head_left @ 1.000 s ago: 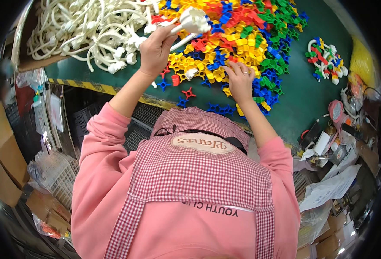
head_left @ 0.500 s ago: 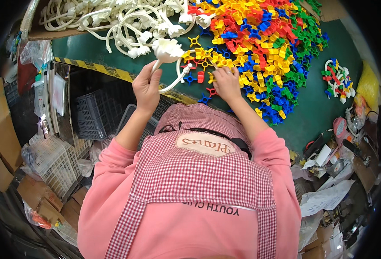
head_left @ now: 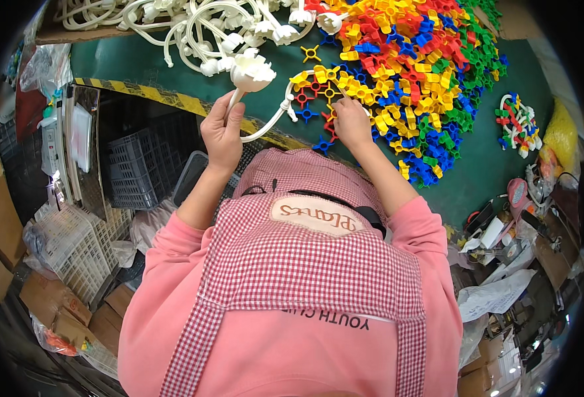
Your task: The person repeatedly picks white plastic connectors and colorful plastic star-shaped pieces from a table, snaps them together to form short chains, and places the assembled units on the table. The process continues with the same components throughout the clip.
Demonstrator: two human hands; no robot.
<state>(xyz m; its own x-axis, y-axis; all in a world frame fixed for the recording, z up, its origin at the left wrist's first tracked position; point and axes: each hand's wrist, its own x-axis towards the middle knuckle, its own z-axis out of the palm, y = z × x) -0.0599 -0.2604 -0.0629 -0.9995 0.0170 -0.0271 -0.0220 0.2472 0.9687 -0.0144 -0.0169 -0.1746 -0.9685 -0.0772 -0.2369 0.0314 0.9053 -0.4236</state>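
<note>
My left hand [head_left: 223,135] is closed round the stem of a white plastic rope [head_left: 269,127] topped by a cup-shaped flower head [head_left: 251,71]. From that hand the rope curves right and up past a knobbed part [head_left: 287,106] towards several yellow cross-shaped pieces. My right hand [head_left: 353,124] is bent down at the near-left edge of the piece pile, its fingers drawn together; whatever they grip is hidden. Beside its fingertips lie a red piece [head_left: 330,127] and a blue cross-shaped piece [head_left: 305,114].
A large pile of yellow, red, blue and green pieces [head_left: 404,79] covers the green table [head_left: 477,178]. White ropes [head_left: 206,33] heap at the far left. A finished-looking colourful bundle [head_left: 518,124] lies right. Yellow-black tape [head_left: 173,97] marks the front edge; crates [head_left: 136,169] stand below.
The flower head has tipped more upright in my left hand. My right hand has shifted slightly, its fingers more curled. The view has moved a little.
</note>
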